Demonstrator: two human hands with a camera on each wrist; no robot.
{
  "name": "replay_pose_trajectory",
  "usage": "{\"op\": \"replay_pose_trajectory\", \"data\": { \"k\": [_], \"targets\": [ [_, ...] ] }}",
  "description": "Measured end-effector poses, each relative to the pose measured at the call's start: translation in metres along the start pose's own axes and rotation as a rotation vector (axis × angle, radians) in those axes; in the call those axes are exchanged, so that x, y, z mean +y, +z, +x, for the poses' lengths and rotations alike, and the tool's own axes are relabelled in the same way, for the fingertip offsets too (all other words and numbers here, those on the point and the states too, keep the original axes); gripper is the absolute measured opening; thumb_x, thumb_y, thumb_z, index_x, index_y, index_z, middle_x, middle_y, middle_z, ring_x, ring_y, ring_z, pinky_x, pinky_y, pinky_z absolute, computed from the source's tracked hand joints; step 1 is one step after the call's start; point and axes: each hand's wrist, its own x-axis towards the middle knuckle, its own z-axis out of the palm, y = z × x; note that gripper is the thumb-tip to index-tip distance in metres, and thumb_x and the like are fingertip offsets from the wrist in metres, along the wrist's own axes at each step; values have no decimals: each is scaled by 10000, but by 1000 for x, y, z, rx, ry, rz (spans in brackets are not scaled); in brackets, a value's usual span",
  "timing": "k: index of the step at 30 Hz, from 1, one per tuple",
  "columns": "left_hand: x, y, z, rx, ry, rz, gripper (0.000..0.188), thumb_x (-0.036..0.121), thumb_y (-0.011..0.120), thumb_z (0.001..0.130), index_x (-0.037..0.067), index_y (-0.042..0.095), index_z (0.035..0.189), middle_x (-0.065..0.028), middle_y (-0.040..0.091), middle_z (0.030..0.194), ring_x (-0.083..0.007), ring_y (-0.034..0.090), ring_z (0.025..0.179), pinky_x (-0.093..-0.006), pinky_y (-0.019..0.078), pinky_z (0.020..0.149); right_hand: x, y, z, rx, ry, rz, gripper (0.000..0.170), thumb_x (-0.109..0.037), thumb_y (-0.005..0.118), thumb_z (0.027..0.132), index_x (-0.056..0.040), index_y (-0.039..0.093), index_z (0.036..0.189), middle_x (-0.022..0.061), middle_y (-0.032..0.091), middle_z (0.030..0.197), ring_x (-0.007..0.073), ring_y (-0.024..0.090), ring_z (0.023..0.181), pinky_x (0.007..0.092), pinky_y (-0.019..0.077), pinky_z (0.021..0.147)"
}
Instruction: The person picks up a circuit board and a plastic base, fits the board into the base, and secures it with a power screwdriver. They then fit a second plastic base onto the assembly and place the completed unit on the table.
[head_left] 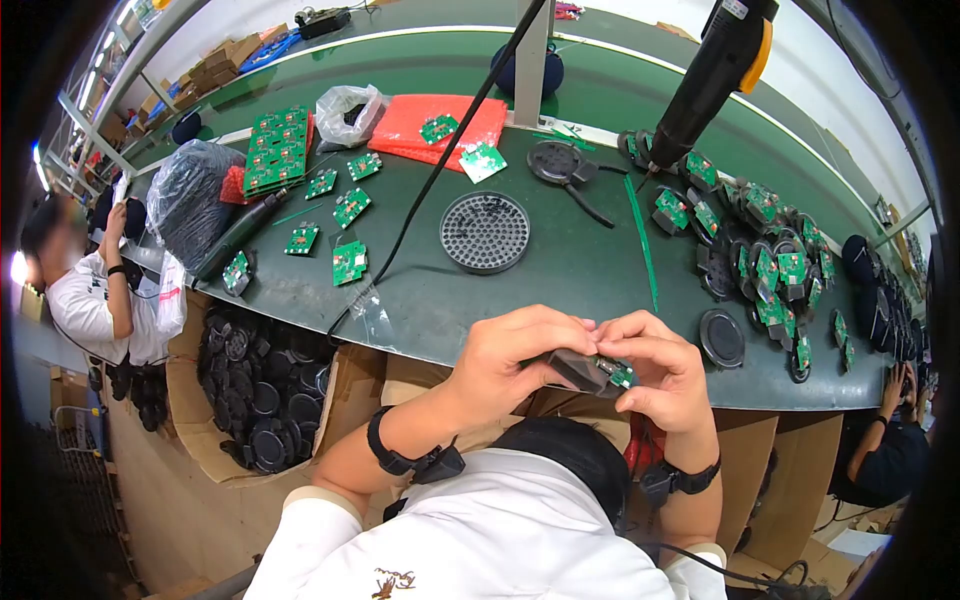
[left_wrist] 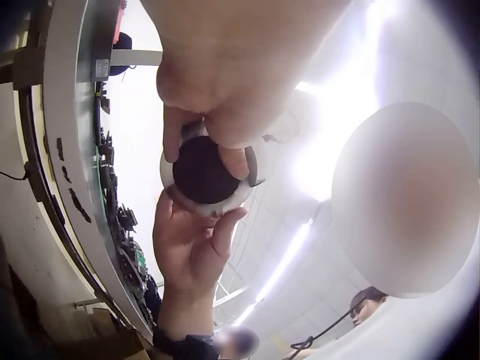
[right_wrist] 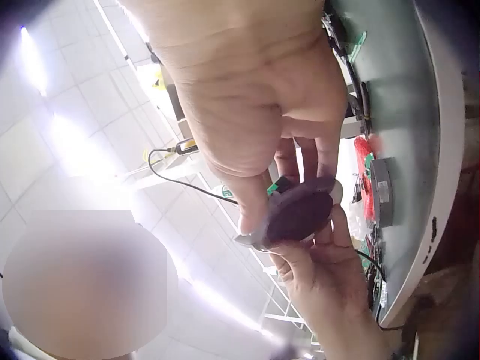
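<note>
Above the table's front edge, both hands hold one round black plastic housing (head_left: 580,372). My left hand (head_left: 510,355) grips its left side, thumb and fingers around the rim. On the other side my right hand (head_left: 660,375) pinches it, near a small green circuit board (head_left: 620,374) that shows at the housing's edge. In the left wrist view the housing's flat dark face (left_wrist: 204,171) appears between the fingers of both hands. The right wrist view shows the disc (right_wrist: 300,216) tilted, with a bit of green (right_wrist: 280,185) behind its rim.
A round perforated tray (head_left: 485,232) stands mid-table, with loose green boards (head_left: 350,262) to its left. Housings fitted with boards (head_left: 780,270) are piled at right. A hanging electric screwdriver (head_left: 712,85) is above. A carton of black parts (head_left: 265,400) sits below the table.
</note>
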Motion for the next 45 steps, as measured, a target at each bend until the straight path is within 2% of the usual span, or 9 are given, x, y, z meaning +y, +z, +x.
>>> {"op": "replay_pose_trajectory", "data": {
  "k": [11, 14, 16, 19, 23, 27, 32, 38, 45],
  "targets": [
    [-11, -12, -8, -8, 112, 41, 308, -46, 782, 872, 40, 679, 1150, -164, 747, 1085, -375, 763, 1119, -420, 645, 945, -1, 15, 7, 139, -54, 35, 159, -8, 741, 947, 30, 771, 1098, 174, 701, 1138, 289, 706, 1120, 405, 566, 992],
    [-16, -15, -12, -101, 123, 103, 334, -30, 791, 871, 44, 643, 1161, -199, 723, 1198, -380, 765, 1113, -428, 650, 920, -3, 15, 7, 226, -100, -240, 130, -2, 723, 963, 25, 766, 1082, 143, 713, 1083, 251, 711, 1082, 367, 578, 937],
    [-20, -14, -9, -144, 183, 11, 376, -20, 810, 850, 54, 626, 1169, -242, 654, 1367, -382, 765, 1109, -424, 649, 900, -2, 8, 8, 494, 21, -246, 123, 19, 719, 965, 17, 757, 1082, 98, 712, 1034, 185, 696, 1021, 324, 572, 868],
    [-15, -15, -6, -202, 115, -1, 399, -21, 819, 829, 53, 626, 1171, -258, 588, 1458, -387, 750, 1150, -417, 647, 894, -16, 0, 27, 196, 371, -7, 87, 12, 738, 967, 17, 738, 1054, 63, 692, 1001, 125, 654, 951, 282, 545, 821],
    [-17, -6, 3, -88, 166, -16, 416, -34, 821, 814, 47, 626, 1173, -241, 633, 1403, -365, 747, 1138, -410, 648, 874, 16, 25, 24, 285, 320, 144, 114, 13, 733, 982, 23, 742, 1095, 55, 692, 1056, 100, 631, 933, 252, 520, 837],
    [-18, -7, -6, 16, 42, 64, 440, -75, 811, 804, 61, 636, 1185, -202, 691, 1266, -338, 750, 1057, -391, 652, 841, -5, 24, 19, 293, 233, -304, 202, -15, 727, 983, 53, 747, 1173, 128, 683, 1207, 129, 642, 966, 299, 536, 852],
    [-2, -6, -6, 72, -7, 234, 453, -103, 800, 806, 72, 652, 1197, -169, 697, 1173, -334, 752, 1066, -379, 657, 841, -2, 23, -4, 181, 50, -288, 391, -59, 837, 848, 30, 759, 1221, 215, 677, 1389, 327, 660, 1304, 402, 522, 1093],
    [9, 2, 1, 65, 8, 194, 413, -74, 807, 813, 65, 681, 1181, -149, 691, 1163, -344, 745, 1141, -393, 663, 899, -1, 20, -1, 144, -9, 157, 366, -139, 804, 938, 38, 752, 1254, 229, 712, 1335, 325, 688, 1251, 407, 538, 1067],
    [13, 1, -1, 86, 6, 290, 373, -81, 809, 801, 39, 711, 1140, -136, 723, 1095, -346, 761, 1107, -397, 669, 880, -1, 15, -2, 89, 60, -19, 375, -153, 790, 957, 39, 740, 1275, 234, 712, 1327, 336, 677, 1264, 428, 521, 1096]
  ]
}}
